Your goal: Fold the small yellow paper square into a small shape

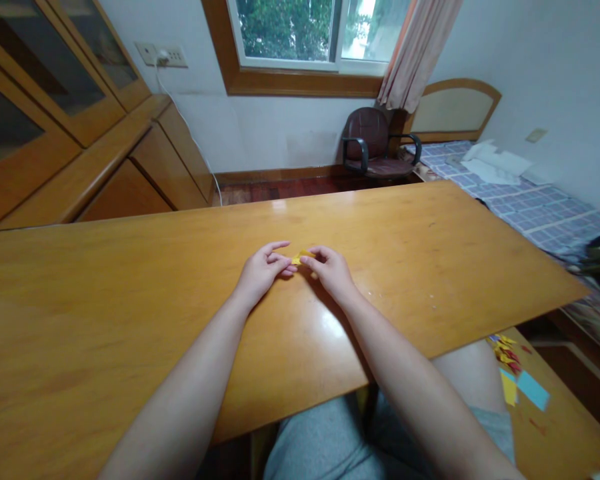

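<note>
A small folded piece of yellow paper sits between my two hands, just above the wooden table. My left hand pinches its left end with fingers curled together. My right hand pinches the right end, fingertips closed on the paper. Both forearms reach forward from the table's near edge and the hands meet at the table's middle.
A lower wooden surface at the right holds scraps of yellow, red and blue paper. A dark office chair stands under the window. A bed runs along the right wall and wooden cabinets along the left.
</note>
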A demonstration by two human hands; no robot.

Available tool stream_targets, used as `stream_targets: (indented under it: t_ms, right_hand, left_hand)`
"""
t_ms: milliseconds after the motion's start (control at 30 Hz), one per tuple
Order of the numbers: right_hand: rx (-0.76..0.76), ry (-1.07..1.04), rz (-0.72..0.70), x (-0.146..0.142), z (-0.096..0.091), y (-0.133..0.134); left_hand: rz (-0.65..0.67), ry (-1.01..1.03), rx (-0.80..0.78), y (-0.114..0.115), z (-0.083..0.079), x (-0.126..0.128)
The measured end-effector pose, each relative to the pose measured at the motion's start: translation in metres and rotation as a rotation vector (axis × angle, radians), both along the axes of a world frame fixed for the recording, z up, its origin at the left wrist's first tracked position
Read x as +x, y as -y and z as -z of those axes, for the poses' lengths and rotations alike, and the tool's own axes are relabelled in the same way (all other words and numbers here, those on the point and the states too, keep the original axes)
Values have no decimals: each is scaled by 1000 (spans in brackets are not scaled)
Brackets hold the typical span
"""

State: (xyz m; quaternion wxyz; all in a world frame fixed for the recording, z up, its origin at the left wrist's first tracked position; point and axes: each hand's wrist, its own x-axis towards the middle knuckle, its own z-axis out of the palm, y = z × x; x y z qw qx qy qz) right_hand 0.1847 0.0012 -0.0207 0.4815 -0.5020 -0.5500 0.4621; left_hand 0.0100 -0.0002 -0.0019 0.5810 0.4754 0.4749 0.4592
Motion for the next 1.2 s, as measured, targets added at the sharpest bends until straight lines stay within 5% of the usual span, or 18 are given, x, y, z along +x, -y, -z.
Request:
stream_targets:
  t_ms: [367,733,1200]
  right_hand:
    - [-55,-103,-13,1,-3,-1]
    - [-3,-41,-59,-1,1,0]
    - [49,11,-42,-1,4,0]
  left_hand:
    - [2,92,-30,-4,1,-4]
    - [161,-215,46,1,3,-3]
    - [114,-158,8,2,0,-5]
